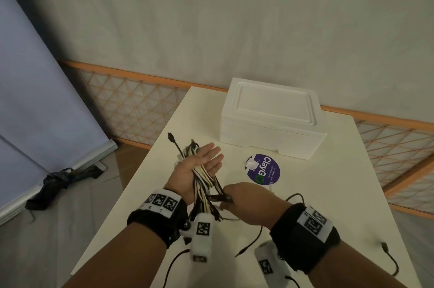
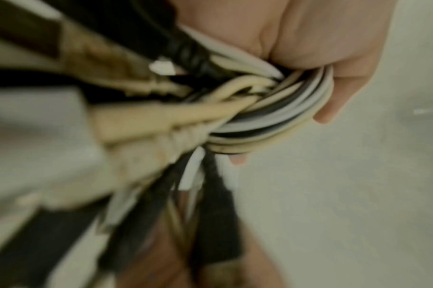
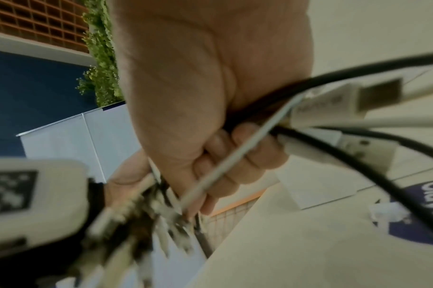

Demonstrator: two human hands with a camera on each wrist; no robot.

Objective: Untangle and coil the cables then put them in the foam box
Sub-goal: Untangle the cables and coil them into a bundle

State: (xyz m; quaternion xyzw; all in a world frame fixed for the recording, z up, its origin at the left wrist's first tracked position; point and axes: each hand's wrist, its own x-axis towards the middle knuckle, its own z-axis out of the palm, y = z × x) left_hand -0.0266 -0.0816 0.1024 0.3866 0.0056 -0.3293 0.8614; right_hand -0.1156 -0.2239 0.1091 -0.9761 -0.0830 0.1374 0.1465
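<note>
While the bundle of cables (image 1: pixel 203 178) lies across the palm of the left hand (image 1: pixel 196 171), above the near middle of the table (image 1: pixel 328 205), its white, cream and black strands hang down past the wrist. This hand is palm up with the fingers stretched out flat in the head view; in the left wrist view the strands curve around the heel of the palm. The right hand (image 1: pixel 244 196), just to the right of the bundle, has its fingers curled tight around a black cable (image 3: pixel 373 171) and a thin white one (several plug ends stick out beside it). More black cable ends (image 1: pixel 389 257) lie loose on the near right of the table. The foam box (image 1: pixel 272 121) stands at the far side with its lid on. Between it and the hands, a round purple sticker (image 1: pixel 264 170) lies on the table.
</note>
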